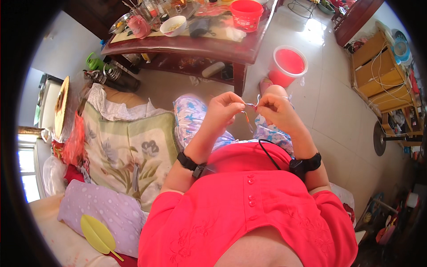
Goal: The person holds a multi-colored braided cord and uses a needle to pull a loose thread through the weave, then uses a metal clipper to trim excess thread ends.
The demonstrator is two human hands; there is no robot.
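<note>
Above my lap, my left hand (221,112) and my right hand (280,112) are held close together, both in a pinch. A thin cord (250,105) with whitish, red and orange parts runs across the small gap between the fingertips. From my left fingertips, a loose orange and pale end (247,120) dangles down over the gap between my knees. Its exact kind is too small to make out. Patterned trousers (191,116) in white, blue and purple lie under my hands. Black bands circle both wrists, and a black cable (270,153) curves near the right one.
Ahead stands a dark red table (195,51) bearing a red bucket (246,17), a white bowl (173,26) and a pink jug (138,26). A tub (288,66) with pinkish-red inside sits on the floor beyond my right knee. Left is a flowered sofa cover (129,155).
</note>
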